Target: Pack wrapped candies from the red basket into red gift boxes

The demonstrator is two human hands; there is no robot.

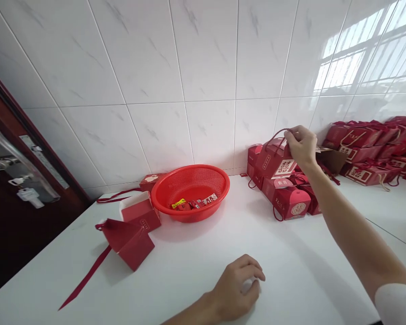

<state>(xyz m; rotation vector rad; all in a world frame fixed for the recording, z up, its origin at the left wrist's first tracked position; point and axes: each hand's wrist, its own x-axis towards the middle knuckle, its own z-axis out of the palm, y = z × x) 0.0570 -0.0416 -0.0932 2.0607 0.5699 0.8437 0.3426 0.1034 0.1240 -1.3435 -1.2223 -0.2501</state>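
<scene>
So the step in hand looks like handling one box by its string: the right hand, right of centre in the frame, has its fingers pinched together on the cord handle of a red gift box. The box sits tilted above a cluster of similar boxes; can't tell whether its underside is touching them or hanging free.

Left hand, bottom centre, is just hanging out over the counter, fingers loosely curled with a gap to the thumb, nothing visible in it. Can't tell if it's resting on the surface.

As for the next move, I'd say it calls for a firm pinch on that cord and enough height to clear the neighbours, since their loops could easily snag. There's bare counter mid-frame if the box needs setting down, and the free left hand could steady its base.

Elsewhere: a red plastic basket with a few small packets around the centre, and an open box just left of it.
</scene>
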